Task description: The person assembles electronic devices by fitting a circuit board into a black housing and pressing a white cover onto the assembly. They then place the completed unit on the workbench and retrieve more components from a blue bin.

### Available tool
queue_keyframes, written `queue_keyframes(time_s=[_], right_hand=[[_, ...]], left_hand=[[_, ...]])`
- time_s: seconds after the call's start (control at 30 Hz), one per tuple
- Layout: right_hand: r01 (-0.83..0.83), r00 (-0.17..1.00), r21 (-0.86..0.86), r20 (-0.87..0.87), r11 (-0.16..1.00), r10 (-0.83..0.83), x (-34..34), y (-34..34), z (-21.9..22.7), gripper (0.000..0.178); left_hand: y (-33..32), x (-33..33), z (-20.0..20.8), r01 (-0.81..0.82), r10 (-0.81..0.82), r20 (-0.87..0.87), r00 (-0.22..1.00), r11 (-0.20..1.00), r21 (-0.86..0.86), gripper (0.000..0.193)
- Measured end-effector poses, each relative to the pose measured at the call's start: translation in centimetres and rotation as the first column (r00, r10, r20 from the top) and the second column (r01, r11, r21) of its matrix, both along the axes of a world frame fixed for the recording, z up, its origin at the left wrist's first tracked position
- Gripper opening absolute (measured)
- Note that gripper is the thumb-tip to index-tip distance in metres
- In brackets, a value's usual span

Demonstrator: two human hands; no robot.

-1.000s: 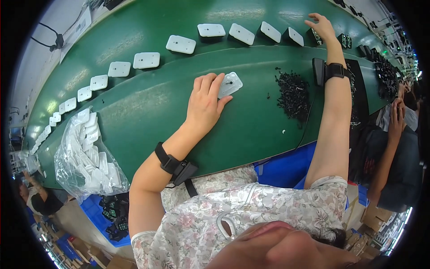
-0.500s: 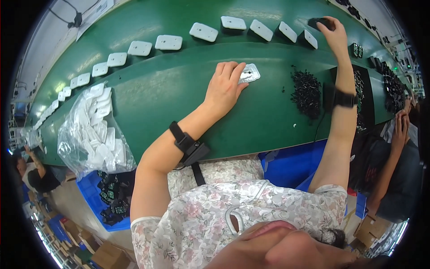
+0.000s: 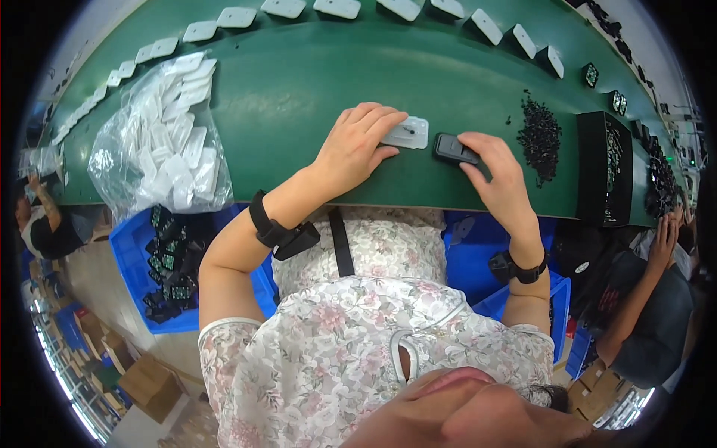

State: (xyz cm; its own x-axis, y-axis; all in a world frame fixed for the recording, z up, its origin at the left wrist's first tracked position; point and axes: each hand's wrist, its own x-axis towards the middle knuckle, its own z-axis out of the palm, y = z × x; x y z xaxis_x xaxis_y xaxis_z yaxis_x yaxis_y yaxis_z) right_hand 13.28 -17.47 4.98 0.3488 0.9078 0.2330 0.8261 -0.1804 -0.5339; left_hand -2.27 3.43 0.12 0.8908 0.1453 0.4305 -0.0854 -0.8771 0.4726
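My left hand (image 3: 358,143) grips a flat white plastic cover (image 3: 415,134) from its left side, fingers over the top and thumb below. A small dark piece sits near the middle of the cover. Just to the right, my right hand (image 3: 496,173) holds a black rectangular casing (image 3: 450,148) with rounded corners, between thumb and fingers at its right end. A narrow gap separates casing and cover, both low over the green table (image 3: 321,82). Beyond my right hand lies a heap of small black parts (image 3: 539,138).
White-topped casings (image 3: 403,8) stand in a curved row along the far side. A clear bag of white covers (image 3: 196,145) lies at left, above a blue bin (image 3: 134,257) of dark parts. A black tray (image 3: 591,168) stands at right, near a co-worker's hand (image 3: 663,237).
My right hand has come back from the far right with the black casing, close to the white cover. The left hand keeps its hold on the cover. The whole view has shifted.
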Motion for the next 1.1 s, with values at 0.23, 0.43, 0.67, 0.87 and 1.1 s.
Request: queue_keyframes(time_s=[0.23,0.43,0.67,0.87,1.1], right_hand=[[-0.077,0.997,0.18,0.019,0.981,0.075,-2.1,4.3,0.2,0.04],[-0.15,0.989,0.085,0.028,0.985,0.148,-2.1,6.1,-0.7,0.039],[-0.15,0.988,0.071,0.041,0.986,0.148,-2.1,6.3,-1.2,0.039],[-0.148,0.987,0.084,-0.048,0.985,0.152,-0.5,6.8,-1.5,0.041],[0.113,0.584,0.122,-0.811,0.986,0.033,0.9,6.5,-1.2,0.045]], left_hand=[[0.4,-1.6,0.1,0.001,0.045,0.142,0.989,0.951,-0.308,0.051],[0.9,-2.2,-0.9,0.031,-0.026,0.031,0.999,0.988,-0.152,0.056],[0.4,-2.5,-0.5,-0.026,0.027,-0.014,1.0,0.996,0.085,0.055],[-1.1,-1.6,-0.2,-0.129,0.134,0.003,0.991,0.942,0.311,0.051],[-0.6,2.1,0.8,-0.276,0.276,-0.032,0.961,0.936,-0.217,0.032]])
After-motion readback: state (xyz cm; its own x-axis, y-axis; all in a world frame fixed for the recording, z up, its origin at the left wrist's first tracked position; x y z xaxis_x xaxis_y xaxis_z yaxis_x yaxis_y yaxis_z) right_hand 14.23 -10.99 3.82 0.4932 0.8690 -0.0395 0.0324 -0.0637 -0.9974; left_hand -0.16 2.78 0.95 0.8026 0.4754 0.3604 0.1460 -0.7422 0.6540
